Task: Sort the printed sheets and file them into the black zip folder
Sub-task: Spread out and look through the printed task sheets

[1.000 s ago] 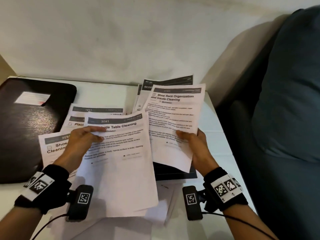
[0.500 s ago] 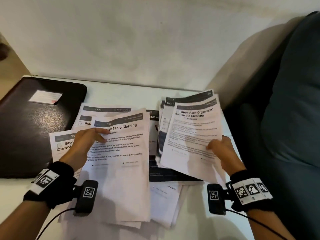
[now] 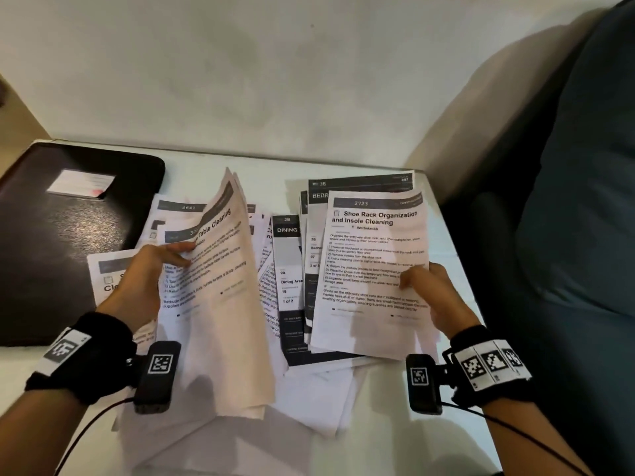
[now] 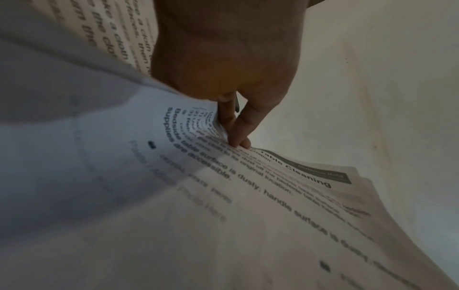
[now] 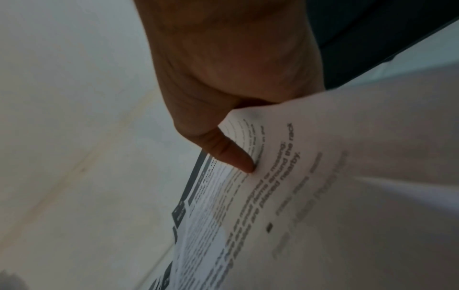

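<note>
The black zip folder lies shut at the table's left. My left hand grips a small stack of sheets topped by the "Table Cleaning" sheet, tilted up on edge; the left wrist view shows its fingertips pressing that "Table Cleaning" sheet. My right hand pinches the "Shoe Rack Organization" sheet at its right edge, held just over a pile with dark-headed pages. In the right wrist view the thumb lies on that sheet.
More loose printed sheets lie spread across the white table, including a "Dining Area" page in the middle. A wall stands behind. A dark teal sofa borders the table's right edge.
My right hand carried the Shoe Rack sheet rightward onto the right-hand pile. My left hand lifted its stack so the sheets tilt up on edge.
</note>
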